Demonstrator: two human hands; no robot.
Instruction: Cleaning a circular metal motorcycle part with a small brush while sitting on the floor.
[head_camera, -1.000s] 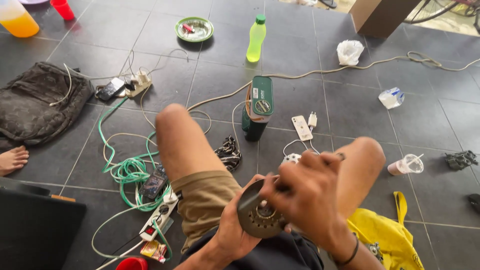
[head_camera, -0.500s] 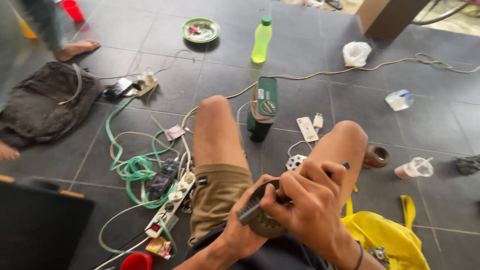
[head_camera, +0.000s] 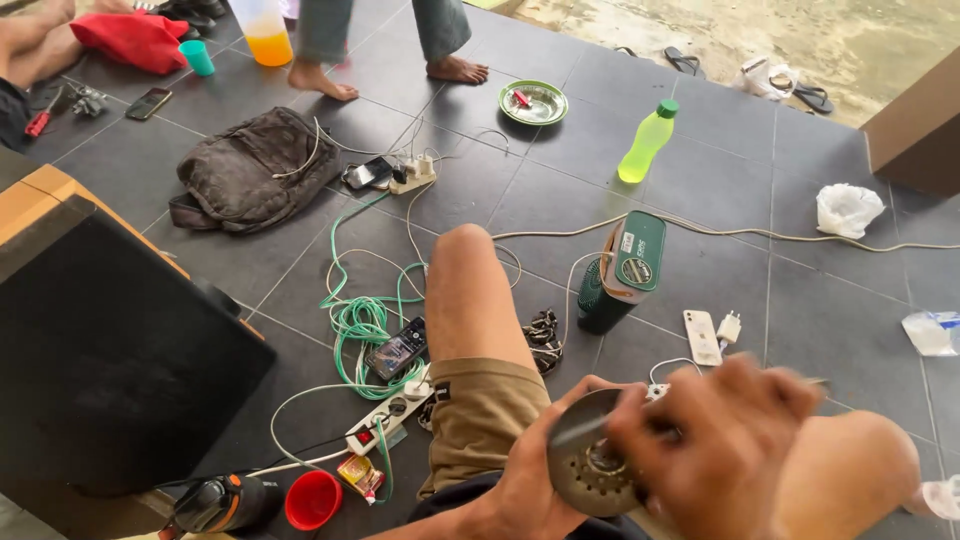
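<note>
The right hand (head_camera: 715, 450) is smeared with motion blur, so its fingers cannot be told apart, and it covers the right half of the round metal part (head_camera: 590, 468). The left hand (head_camera: 530, 470) hides that part's lower left rim. A person standing (head_camera: 380, 40) by the top edge is cut off above the shins. What lies on the green plate (head_camera: 533, 102) is too small to tell.

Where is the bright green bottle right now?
In the head view, the green bottle stands upright on the grey tiled floor, up and right of centre. It is just right of the green plate and above the dark green box.
</note>
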